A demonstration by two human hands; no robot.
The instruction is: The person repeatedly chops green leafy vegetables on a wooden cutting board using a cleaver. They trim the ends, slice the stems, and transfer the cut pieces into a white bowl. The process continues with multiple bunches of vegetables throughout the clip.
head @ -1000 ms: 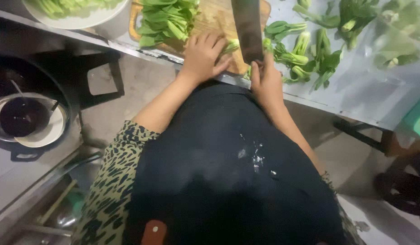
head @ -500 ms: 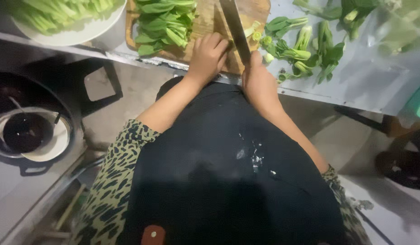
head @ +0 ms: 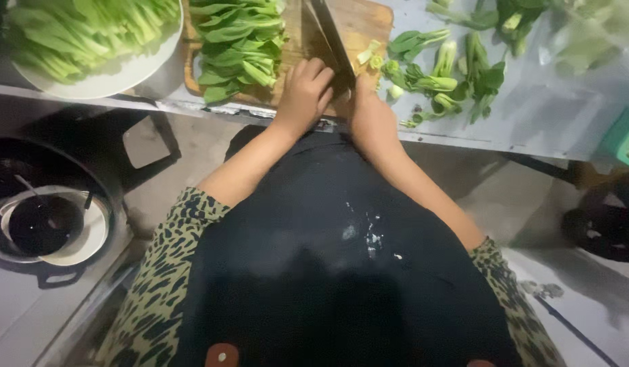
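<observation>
**A count of what is in view**

Two bare hands are at work: one left hand (head: 304, 95) and one right hand (head: 370, 119). There is one long dark-bladed knife (head: 331, 41) and one brown wooden cutting board (head: 358, 24).

Cut leafy greens lie in two heaps: one pile on the board (head: 236, 47) and one pile in the single round white plate (head: 90, 81). Whole green-and-white bok choy stalks (head: 450, 75) lie scattered on the one grey metal table (head: 552, 115); about six show, though blur hides an exact number.

Lower left sits one black round pot (head: 53, 272), holding one white bowl (head: 90, 241).
</observation>
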